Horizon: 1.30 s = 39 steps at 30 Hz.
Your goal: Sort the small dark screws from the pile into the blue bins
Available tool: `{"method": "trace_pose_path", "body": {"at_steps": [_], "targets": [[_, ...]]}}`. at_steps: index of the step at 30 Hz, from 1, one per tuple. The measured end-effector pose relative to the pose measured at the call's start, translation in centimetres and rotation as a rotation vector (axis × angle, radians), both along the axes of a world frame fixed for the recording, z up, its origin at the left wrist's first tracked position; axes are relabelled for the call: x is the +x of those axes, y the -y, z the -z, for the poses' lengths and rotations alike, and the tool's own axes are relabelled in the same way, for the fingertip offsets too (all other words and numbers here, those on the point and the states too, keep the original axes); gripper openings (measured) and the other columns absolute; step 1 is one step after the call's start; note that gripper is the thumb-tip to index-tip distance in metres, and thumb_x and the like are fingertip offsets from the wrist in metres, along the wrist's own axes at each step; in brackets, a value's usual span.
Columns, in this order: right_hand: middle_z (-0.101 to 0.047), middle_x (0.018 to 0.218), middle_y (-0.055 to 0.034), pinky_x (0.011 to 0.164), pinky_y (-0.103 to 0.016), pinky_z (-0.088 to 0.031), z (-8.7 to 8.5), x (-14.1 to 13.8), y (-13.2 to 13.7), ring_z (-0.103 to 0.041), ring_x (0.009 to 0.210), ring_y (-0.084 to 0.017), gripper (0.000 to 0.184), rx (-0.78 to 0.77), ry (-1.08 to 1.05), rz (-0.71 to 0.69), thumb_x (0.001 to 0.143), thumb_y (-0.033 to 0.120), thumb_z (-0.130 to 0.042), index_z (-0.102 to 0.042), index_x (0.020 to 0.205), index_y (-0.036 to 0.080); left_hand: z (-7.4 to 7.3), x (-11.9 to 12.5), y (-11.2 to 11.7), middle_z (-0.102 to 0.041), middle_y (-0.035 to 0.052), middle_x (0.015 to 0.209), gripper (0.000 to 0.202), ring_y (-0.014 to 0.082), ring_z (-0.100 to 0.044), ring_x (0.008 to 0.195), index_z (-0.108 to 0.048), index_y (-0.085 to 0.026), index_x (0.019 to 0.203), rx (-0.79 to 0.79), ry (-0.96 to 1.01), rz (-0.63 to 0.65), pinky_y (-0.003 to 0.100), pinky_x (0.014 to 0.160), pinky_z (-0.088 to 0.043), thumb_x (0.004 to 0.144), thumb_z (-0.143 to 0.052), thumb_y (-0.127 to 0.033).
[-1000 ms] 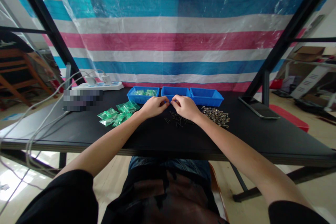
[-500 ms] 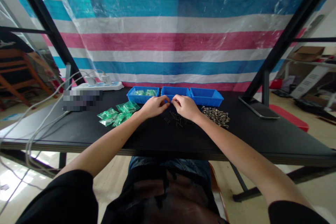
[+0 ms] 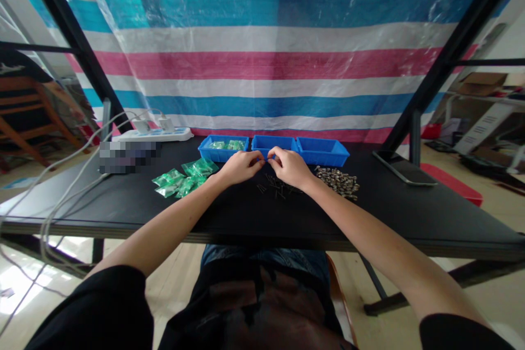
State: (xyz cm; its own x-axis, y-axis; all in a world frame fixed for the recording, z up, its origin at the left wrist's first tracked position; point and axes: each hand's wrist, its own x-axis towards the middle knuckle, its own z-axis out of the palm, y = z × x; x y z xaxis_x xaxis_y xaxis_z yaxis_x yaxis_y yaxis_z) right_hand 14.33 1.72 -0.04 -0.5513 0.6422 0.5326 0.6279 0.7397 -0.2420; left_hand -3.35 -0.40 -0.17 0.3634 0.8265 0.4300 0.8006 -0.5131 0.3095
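My left hand (image 3: 241, 167) and my right hand (image 3: 289, 167) meet fingertip to fingertip over the black table (image 3: 123, 208), just in front of the middle blue bin (image 3: 274, 144). Both are curled in a pinch around something too small to make out. Below the hands lies a scatter of small dark screws (image 3: 278, 188). A heap of small metal parts (image 3: 338, 181) sits to the right of my right hand. Several green packets (image 3: 184, 180) lie left of my left hand.
Three blue bins stand in a row at the back; the left bin (image 3: 222, 147) holds green packets, the right bin (image 3: 322, 151) looks bare. A white power strip (image 3: 156, 133) with cables is at back left. A phone (image 3: 404, 173) lies at the right.
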Motion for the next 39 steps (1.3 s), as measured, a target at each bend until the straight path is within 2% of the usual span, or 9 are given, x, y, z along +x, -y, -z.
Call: {"method": "trace_pose_path", "body": {"at_steps": [11,20,26,39], "targets": [[-0.061,0.075,-0.0028,0.061,-0.024,-0.03,0.01,-0.07,-0.03,-0.054,0.071,-0.015,0.014,0.012,0.014,0.013,0.087,0.021,-0.045,-0.058,0.082,0.018,0.06,0.05,0.02,-0.052,-0.0024,0.056,0.021,0.0117,-0.047,0.052,-0.061,-0.018,0.086,-0.006,0.012,-0.004,0.022,0.052,-0.029,0.082,-0.044,-0.03],[-0.057,0.067,0.0004,0.059,-0.023,-0.03,0.08,-0.03,0.0,-0.051,0.062,-0.013,0.01,-0.002,-0.02,-0.016,0.084,0.022,-0.05,-0.057,0.091,0.019,0.03,0.03,0.03,-0.05,-0.0024,0.056,0.02,0.0119,-0.047,0.052,-0.06,-0.018,0.085,0.0,-0.006,0.016,0.023,0.053,-0.03,0.083,-0.043,-0.028],[-0.055,0.066,0.001,0.058,-0.023,-0.03,0.07,0.02,0.03,-0.049,0.06,-0.012,0.007,0.004,-0.01,-0.023,0.083,0.018,-0.05,-0.057,0.084,0.019,0.1,0.05,0.0,-0.05,-0.0023,0.056,0.019,0.0119,-0.047,0.052,-0.06,-0.018,0.085,-0.008,-0.004,0.015,0.022,0.052,-0.029,0.082,-0.043,-0.026],[-0.057,0.068,-0.0007,0.059,-0.024,-0.029,-0.08,-0.01,0.04,-0.049,0.063,-0.013,0.01,0.01,0.013,-0.006,0.084,0.018,-0.049,-0.058,0.08,0.018,0.07,0.06,0.07,-0.049,-0.0027,0.055,0.018,0.0116,-0.046,0.052,-0.06,-0.018,0.083,-0.001,-0.01,0.014,0.023,0.053,-0.03,0.081,-0.044,-0.026]]}}
